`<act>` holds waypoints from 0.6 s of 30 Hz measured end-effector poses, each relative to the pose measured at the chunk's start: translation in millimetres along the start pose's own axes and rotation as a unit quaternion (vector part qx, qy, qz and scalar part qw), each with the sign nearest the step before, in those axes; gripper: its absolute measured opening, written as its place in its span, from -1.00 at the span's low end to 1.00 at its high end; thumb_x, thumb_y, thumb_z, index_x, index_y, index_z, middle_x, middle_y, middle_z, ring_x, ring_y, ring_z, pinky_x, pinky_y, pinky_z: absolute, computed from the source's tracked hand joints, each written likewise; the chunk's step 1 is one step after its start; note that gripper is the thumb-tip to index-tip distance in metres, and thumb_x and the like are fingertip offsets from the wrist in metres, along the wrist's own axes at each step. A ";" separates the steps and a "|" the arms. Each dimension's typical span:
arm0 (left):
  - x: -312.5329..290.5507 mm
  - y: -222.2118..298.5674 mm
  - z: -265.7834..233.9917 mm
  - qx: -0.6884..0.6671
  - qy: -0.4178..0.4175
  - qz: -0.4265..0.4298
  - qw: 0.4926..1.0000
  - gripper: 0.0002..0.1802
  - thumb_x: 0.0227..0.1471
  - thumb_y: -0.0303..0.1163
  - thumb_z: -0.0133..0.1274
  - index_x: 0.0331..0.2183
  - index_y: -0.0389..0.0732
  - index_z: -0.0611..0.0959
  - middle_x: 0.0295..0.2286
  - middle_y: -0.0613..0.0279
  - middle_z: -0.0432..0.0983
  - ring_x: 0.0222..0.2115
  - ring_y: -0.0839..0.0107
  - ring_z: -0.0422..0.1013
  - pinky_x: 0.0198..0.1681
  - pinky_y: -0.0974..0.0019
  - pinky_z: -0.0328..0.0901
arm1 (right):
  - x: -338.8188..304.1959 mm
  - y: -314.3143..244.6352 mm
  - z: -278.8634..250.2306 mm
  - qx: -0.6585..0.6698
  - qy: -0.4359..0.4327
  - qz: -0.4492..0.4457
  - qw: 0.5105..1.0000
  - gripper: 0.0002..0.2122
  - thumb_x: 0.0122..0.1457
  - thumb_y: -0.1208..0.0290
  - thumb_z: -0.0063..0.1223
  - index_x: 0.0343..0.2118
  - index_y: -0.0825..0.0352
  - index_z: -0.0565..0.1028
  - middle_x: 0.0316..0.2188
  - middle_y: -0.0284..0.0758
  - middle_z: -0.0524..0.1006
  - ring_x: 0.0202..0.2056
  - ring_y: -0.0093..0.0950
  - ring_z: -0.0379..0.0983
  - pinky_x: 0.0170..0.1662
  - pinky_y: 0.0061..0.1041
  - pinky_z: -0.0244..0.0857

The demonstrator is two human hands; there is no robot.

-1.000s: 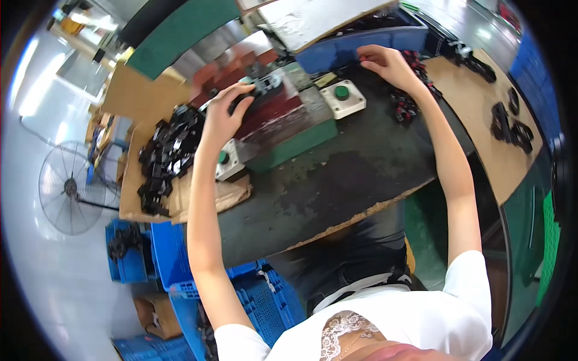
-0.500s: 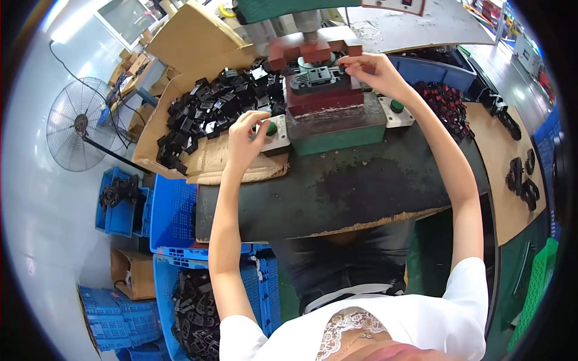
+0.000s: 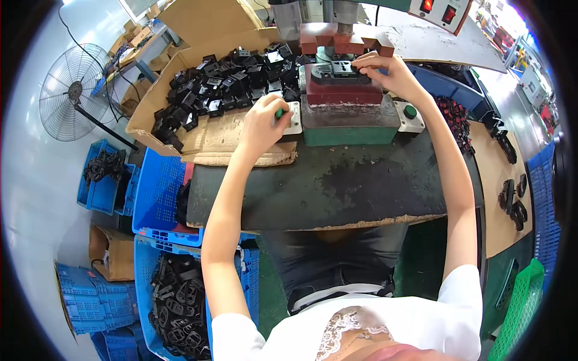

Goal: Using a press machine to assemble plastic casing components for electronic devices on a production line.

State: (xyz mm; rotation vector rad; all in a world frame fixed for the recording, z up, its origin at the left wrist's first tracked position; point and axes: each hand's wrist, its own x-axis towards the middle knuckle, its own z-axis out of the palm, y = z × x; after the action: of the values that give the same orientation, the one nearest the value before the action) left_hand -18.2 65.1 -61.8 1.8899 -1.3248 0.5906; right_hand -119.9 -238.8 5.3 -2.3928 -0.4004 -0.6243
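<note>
A black plastic part (image 3: 325, 73) with a shiny square insert lies on the dark red block (image 3: 343, 93) of a bench press. Over it hangs the press's red upper tool (image 3: 346, 43), with a gap between them. The fingertips and thumb of my right hand (image 3: 391, 73) pinch the part's right end; the exact contact is partly hidden. My left hand (image 3: 262, 126) is by the left green button (image 3: 280, 113), its fingers curved and its thumb apart, holding nothing. Whether it touches the button I cannot tell. The right green button (image 3: 410, 112) is uncovered.
At left, a cardboard box (image 3: 147, 129) holds a heap of black plastic housings (image 3: 229, 84). Small dark red parts (image 3: 453, 120) lie beyond my right forearm. A blue crate (image 3: 144, 289) of black parts stands lower left. A switch panel (image 3: 439, 13) sits at the upper right.
The view has shifted, moving the press to the right in the picture. My left hand has come closer to the left button. My right fingers stay at the part's right end.
</note>
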 end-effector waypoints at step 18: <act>8.8 30.5 -15.8 0.108 -0.101 -0.078 0.986 -0.68 -0.12 -0.28 0.21 -0.67 -0.26 0.50 -0.61 0.16 0.39 -0.55 0.14 0.40 -0.47 0.19 0.28 | -107.8 -11.9 -44.6 -0.132 0.000 0.069 0.989 -0.77 -0.03 0.63 0.14 -0.25 0.38 0.49 -0.43 -0.21 0.52 -0.36 -0.33 0.47 -0.22 -0.41 0.32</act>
State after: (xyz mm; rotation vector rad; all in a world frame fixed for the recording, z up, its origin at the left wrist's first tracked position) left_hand -42.8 66.4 -36.2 2.2583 -1.2621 0.4877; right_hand -230.6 -272.1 -14.5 -2.6433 -0.1558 -0.6479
